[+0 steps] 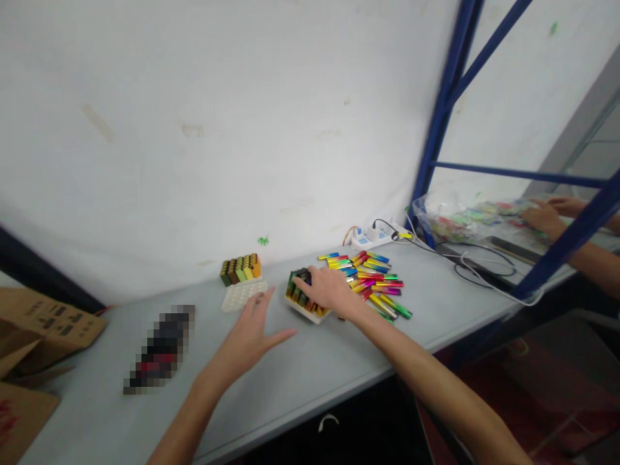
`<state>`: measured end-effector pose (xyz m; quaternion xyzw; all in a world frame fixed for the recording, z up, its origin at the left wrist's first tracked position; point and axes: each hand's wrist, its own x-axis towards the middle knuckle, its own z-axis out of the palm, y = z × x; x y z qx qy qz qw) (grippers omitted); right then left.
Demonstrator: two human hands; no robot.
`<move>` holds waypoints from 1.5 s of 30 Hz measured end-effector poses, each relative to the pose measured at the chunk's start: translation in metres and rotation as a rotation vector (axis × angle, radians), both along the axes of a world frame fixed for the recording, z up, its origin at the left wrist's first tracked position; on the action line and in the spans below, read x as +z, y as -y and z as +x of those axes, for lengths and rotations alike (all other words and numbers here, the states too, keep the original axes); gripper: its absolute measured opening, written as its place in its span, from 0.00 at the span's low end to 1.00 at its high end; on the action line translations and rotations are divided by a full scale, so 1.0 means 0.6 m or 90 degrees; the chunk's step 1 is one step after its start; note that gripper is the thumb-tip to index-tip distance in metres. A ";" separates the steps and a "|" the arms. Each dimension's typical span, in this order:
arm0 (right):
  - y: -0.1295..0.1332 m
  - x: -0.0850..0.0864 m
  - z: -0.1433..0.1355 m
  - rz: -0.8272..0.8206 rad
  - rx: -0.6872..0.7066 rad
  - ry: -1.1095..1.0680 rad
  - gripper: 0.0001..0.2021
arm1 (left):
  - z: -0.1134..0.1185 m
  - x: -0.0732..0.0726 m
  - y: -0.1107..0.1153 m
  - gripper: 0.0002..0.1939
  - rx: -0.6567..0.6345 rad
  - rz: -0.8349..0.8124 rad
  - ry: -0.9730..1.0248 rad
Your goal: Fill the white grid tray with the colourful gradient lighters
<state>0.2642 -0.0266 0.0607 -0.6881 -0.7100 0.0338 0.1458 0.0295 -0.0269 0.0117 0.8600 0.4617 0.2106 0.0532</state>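
My left hand [247, 342] hovers over the grey table with thumb and fingers spread, holding nothing. Just beyond its fingertips lies a white tray with rows of holes [237, 297]. My right hand [327, 287] is over a block of dark and orange shiny tubes [303, 300] in a white tray [317, 319], gripping it from above; some fingers are hidden. Right of that hand, shiny foil-coloured tubes [382, 283] lie in a loose pile. Against the wall stands another block of yellow, green and orange tubes [241, 269].
Cardboard boxes [48, 323] stand at the left, near a pixelated dark object [162, 349]. A power strip [375, 237] with cables lies by the wall. Past the blue metal frame [431, 148], another person's hands [545, 219] are at a plastic bag [465, 216].
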 end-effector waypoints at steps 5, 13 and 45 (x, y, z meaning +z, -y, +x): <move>-0.041 -0.001 0.053 -0.069 -0.065 -0.076 0.42 | 0.132 -0.029 -0.020 0.66 -0.038 -0.097 0.185; -0.056 -0.026 0.078 -0.046 -0.092 -0.070 0.43 | 0.208 -0.049 -0.060 0.66 -0.041 -0.123 0.309; -0.077 -0.076 0.092 0.199 0.283 0.063 0.24 | 0.197 -0.042 -0.106 0.62 -0.114 -0.090 0.281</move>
